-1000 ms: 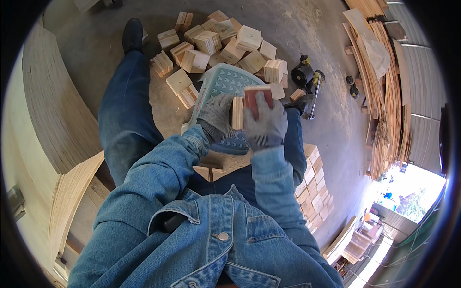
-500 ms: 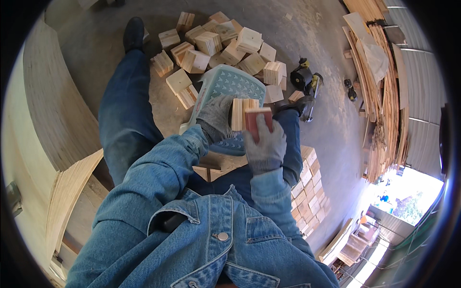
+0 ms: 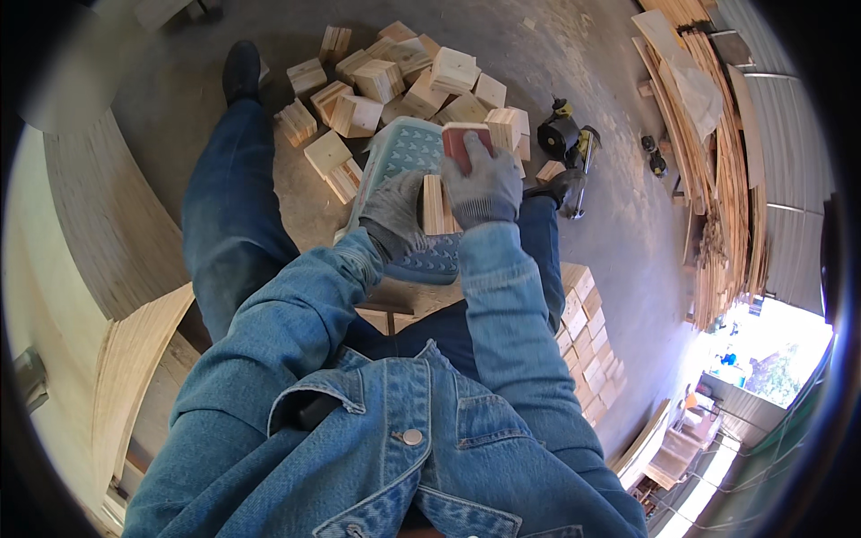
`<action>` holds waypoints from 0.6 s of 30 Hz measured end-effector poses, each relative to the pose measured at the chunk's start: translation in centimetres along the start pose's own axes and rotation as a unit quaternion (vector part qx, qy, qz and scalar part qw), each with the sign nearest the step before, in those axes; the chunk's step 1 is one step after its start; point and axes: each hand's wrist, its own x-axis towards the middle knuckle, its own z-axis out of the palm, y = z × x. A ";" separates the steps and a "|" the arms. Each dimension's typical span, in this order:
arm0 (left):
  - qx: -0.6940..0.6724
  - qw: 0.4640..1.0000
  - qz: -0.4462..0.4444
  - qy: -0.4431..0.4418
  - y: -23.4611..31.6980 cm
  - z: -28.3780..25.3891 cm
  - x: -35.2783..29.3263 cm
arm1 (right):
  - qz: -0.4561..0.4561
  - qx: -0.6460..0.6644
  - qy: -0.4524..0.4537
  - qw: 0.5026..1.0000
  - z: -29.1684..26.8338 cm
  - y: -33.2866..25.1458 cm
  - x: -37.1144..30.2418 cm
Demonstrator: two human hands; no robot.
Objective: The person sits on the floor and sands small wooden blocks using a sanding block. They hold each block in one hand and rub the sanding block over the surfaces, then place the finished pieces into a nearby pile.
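Note:
My left hand (image 3: 393, 213), in a grey glove, is closed on a layered wooden block (image 3: 437, 208) above a pale blue-green plastic stool (image 3: 402, 152) with a patterned top. In my gloved right hand (image 3: 485, 186) is a flat reddish-brown sanding block (image 3: 459, 136). My right fingers lie along its upper face, and it is just past the far end of the wooden block. Partly covered by my right hand and wrist, the wooden block shows only its near-left part. Whether the sanding block touches it is hidden.
Beyond the stool lies a loose heap of wooden blocks (image 3: 380, 81). Black-and-yellow power tools (image 3: 559, 134) sit by my right foot. A neat stack of blocks (image 3: 587, 336) stands beside my right leg. Long boards (image 3: 713, 179) line the right wall; curved plywood sheets (image 3: 112, 224) are at left.
My right hand has slid the sanding block away from me, from the near right part of the wooden block to beyond its far end. My left hand keeps its hold.

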 end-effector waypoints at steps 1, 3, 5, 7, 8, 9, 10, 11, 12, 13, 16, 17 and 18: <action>-0.011 1.000 -0.003 -0.008 0.2 -0.1 0.1 | 0.004 -0.001 -0.005 1.000 0.2 0.1 0.7; -0.035 0.999 -0.008 -0.025 0.9 -0.2 0.3 | 0.014 -0.003 -0.014 1.000 0.7 0.9 1.2; -0.024 1.000 0.008 -0.003 0.3 0.0 0.0 | -0.014 0.017 0.006 1.000 0.5 1.1 -0.2; -0.032 0.999 0.015 -0.005 0.2 0.0 -0.1 | -0.044 0.056 0.025 0.997 0.4 1.9 -2.8; -0.043 0.999 0.013 -0.017 0.4 -0.2 0.0 | -0.041 0.052 0.016 0.998 0.2 2.2 -4.5; -0.055 0.998 0.011 -0.029 0.6 -0.4 0.1 | -0.037 0.048 0.008 0.998 0.0 2.3 -6.4; -0.077 0.997 0.019 -0.026 0.8 -0.5 0.2 | -0.034 0.044 0.002 0.998 -0.2 2.5 -8.0; -0.098 0.995 0.026 -0.025 1.0 -0.6 0.0 | -0.023 0.051 -0.014 0.998 -0.5 2.9 -9.4; -0.120 0.992 0.032 -0.024 1.3 -0.5 -0.1 | -0.013 0.058 -0.030 0.998 -0.8 3.3 -10.5; -0.148 0.988 -0.018 -0.037 2.9 -1.1 0.2 | -0.016 0.046 -0.033 0.998 -1.0 3.6 -11.3; -0.156 0.988 0.007 -0.016 0.8 0.5 -0.2 | -0.023 0.067 -0.046 0.996 -1.6 3.6 -11.4; -0.221 0.974 -0.019 -0.036 0.6 0.7 -0.2 | -0.018 0.100 -0.056 0.993 -1.5 3.8 -11.0; -0.200 0.979 -0.015 -0.042 0.4 1.0 0.0 | -0.012 0.109 -0.059 0.992 -1.6 3.9 -10.4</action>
